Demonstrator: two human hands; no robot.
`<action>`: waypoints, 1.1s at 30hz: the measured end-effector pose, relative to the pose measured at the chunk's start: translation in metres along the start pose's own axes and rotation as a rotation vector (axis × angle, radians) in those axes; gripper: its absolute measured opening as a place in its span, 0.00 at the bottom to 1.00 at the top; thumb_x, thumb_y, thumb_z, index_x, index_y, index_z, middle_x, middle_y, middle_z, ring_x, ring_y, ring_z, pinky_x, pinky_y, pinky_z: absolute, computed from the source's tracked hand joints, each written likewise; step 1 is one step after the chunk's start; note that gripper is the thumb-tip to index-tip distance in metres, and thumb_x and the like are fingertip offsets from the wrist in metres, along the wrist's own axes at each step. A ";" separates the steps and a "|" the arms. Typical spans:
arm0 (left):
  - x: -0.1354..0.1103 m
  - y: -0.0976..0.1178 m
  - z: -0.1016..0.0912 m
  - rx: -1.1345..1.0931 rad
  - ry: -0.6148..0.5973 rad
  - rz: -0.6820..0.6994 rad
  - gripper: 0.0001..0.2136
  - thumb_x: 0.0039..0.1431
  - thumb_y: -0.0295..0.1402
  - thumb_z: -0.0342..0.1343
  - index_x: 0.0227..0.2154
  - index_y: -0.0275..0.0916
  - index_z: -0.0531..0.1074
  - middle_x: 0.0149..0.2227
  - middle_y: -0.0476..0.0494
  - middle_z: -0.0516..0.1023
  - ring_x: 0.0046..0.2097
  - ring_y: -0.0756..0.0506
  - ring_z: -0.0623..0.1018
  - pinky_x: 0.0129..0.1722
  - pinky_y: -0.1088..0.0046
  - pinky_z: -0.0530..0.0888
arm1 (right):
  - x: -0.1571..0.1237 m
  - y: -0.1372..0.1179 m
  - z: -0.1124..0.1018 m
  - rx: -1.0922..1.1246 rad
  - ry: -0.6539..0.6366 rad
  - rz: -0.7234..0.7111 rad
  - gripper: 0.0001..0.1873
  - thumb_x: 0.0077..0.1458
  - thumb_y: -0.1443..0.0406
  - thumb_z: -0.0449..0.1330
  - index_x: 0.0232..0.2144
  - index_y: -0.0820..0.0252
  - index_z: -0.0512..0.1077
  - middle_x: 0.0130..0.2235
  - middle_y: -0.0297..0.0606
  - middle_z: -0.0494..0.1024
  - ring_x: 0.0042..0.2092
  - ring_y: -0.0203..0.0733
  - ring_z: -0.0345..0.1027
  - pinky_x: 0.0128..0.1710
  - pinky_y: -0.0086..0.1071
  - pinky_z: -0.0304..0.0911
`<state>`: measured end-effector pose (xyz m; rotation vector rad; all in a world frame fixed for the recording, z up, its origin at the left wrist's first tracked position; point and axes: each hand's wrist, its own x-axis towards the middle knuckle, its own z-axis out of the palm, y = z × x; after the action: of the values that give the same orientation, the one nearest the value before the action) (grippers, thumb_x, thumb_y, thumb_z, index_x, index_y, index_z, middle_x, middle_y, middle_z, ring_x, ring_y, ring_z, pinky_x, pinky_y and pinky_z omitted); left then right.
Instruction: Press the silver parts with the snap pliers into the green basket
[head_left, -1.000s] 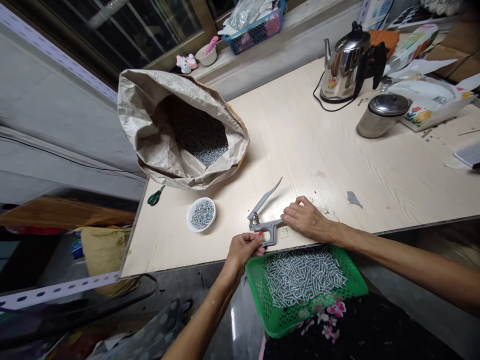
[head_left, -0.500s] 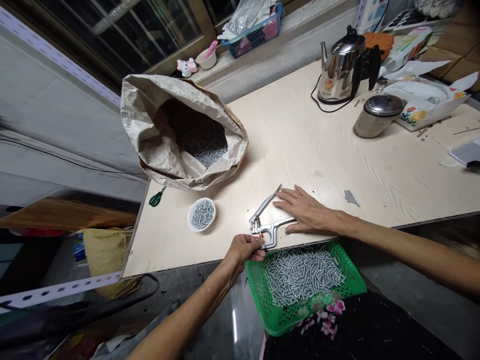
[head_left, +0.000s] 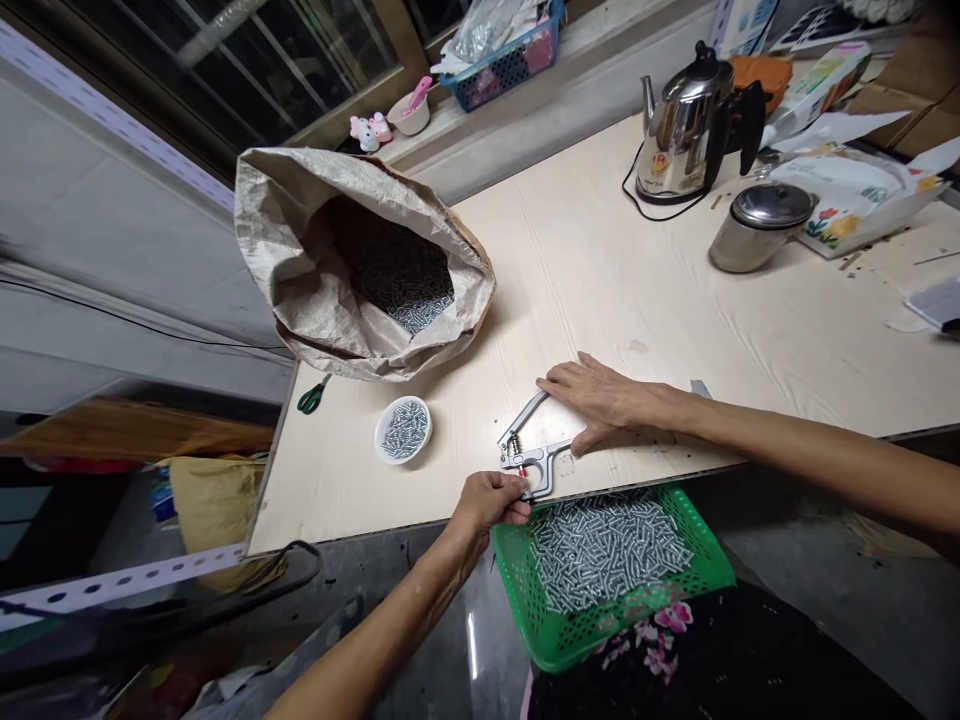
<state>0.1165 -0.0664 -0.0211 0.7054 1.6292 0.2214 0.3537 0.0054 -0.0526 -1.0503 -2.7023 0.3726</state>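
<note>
A pair of silver snap pliers (head_left: 541, 462) lies at the table's front edge, its handles spread apart and a spring between them. My right hand (head_left: 600, 398) spans the handles, its fingers over the end of the upper one and its thumb by the lower one. At the jaw, beside a small red part, my left hand (head_left: 491, 500) has thumb and finger pinched together. What they hold is too small to make out. Just below the edge, a green basket (head_left: 517, 600) holds many small metal spring-like pieces (head_left: 611, 550).
A white bowl (head_left: 381, 450) of similar metal pieces stands left of the pliers. Behind it sits a large open woven sack (head_left: 300, 290) with more pieces inside. Green-handled scissors (head_left: 311, 397) lie at the left. A kettle (head_left: 679, 140) and a lidded metal container (head_left: 750, 240) stand back right.
My right hand has shifted a little left and up, further over the upper handle. My left hand stays pinched at the jaw.
</note>
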 end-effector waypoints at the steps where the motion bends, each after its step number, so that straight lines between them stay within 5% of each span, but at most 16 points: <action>1: 0.000 0.000 0.000 0.001 -0.002 0.000 0.10 0.46 0.32 0.66 0.25 0.30 0.73 0.15 0.47 0.73 0.16 0.53 0.71 0.21 0.79 0.71 | 0.001 -0.001 -0.001 -0.004 0.006 -0.001 0.47 0.35 0.44 0.69 0.52 0.66 0.63 0.48 0.51 0.68 0.49 0.55 0.60 0.50 0.51 0.55; 7: -0.001 0.003 0.001 0.035 0.014 -0.023 0.10 0.47 0.32 0.65 0.25 0.32 0.71 0.15 0.47 0.73 0.17 0.53 0.71 0.22 0.78 0.71 | -0.002 -0.010 -0.002 -0.028 -0.011 0.017 0.30 0.39 0.50 0.71 0.39 0.62 0.69 0.41 0.44 0.69 0.42 0.49 0.59 0.39 0.40 0.58; 10: -0.009 0.000 0.000 0.239 0.065 0.049 0.11 0.53 0.35 0.60 0.22 0.34 0.69 0.16 0.47 0.72 0.18 0.51 0.70 0.23 0.75 0.70 | -0.005 -0.019 -0.006 -0.023 -0.006 0.062 0.25 0.42 0.54 0.71 0.38 0.62 0.69 0.40 0.43 0.69 0.42 0.49 0.59 0.39 0.40 0.57; 13: -0.014 -0.008 0.003 0.613 0.333 0.479 0.12 0.56 0.39 0.56 0.23 0.36 0.70 0.25 0.43 0.75 0.26 0.45 0.75 0.27 0.70 0.72 | -0.006 -0.030 -0.010 -0.004 -0.019 0.107 0.23 0.45 0.56 0.69 0.38 0.64 0.70 0.41 0.44 0.70 0.42 0.49 0.59 0.40 0.40 0.58; 15: -0.006 -0.013 0.009 0.771 0.484 0.858 0.10 0.58 0.38 0.53 0.35 0.37 0.73 0.38 0.39 0.76 0.40 0.41 0.76 0.36 0.65 0.74 | -0.005 -0.036 -0.010 0.009 -0.036 0.140 0.23 0.44 0.57 0.70 0.39 0.65 0.70 0.41 0.46 0.70 0.43 0.50 0.60 0.40 0.40 0.59; 18: 0.026 -0.013 0.017 0.977 0.528 1.250 0.22 0.54 0.37 0.57 0.52 0.36 0.67 0.53 0.34 0.71 0.54 0.34 0.69 0.49 0.55 0.71 | -0.003 -0.038 -0.008 0.033 -0.027 0.177 0.24 0.44 0.56 0.70 0.39 0.65 0.70 0.42 0.46 0.70 0.44 0.51 0.60 0.41 0.41 0.59; 20: 0.052 -0.007 0.017 1.086 0.477 1.376 0.26 0.53 0.36 0.58 0.55 0.35 0.65 0.55 0.33 0.69 0.55 0.34 0.68 0.51 0.55 0.71 | -0.004 -0.038 -0.010 0.068 -0.033 0.205 0.29 0.43 0.52 0.69 0.41 0.66 0.69 0.42 0.47 0.69 0.43 0.51 0.60 0.41 0.41 0.60; 25: 0.088 0.009 0.007 1.177 0.266 1.398 0.25 0.54 0.35 0.57 0.55 0.35 0.65 0.50 0.35 0.73 0.47 0.39 0.74 0.47 0.63 0.73 | -0.010 -0.043 -0.011 0.027 -0.069 0.233 0.30 0.45 0.53 0.68 0.44 0.66 0.67 0.44 0.46 0.69 0.45 0.50 0.60 0.42 0.39 0.60; 31: 0.045 0.018 0.027 1.077 0.339 1.204 0.10 0.62 0.33 0.48 0.40 0.38 0.73 0.36 0.41 0.75 0.39 0.41 0.73 0.39 0.63 0.73 | -0.006 -0.044 0.014 -0.022 0.026 0.230 0.02 0.59 0.69 0.57 0.33 0.62 0.69 0.37 0.38 0.70 0.40 0.42 0.61 0.38 0.34 0.58; 33: 0.035 0.022 0.036 1.090 0.359 1.153 0.10 0.63 0.31 0.47 0.34 0.37 0.73 0.34 0.42 0.74 0.39 0.41 0.72 0.40 0.61 0.72 | -0.006 -0.043 0.020 -0.004 0.030 0.214 0.07 0.61 0.69 0.53 0.31 0.62 0.69 0.35 0.38 0.71 0.39 0.41 0.61 0.38 0.34 0.58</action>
<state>0.1568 -0.0388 -0.0460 2.5362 1.3966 0.2705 0.3259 -0.0325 -0.0586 -1.3400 -2.5720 0.3840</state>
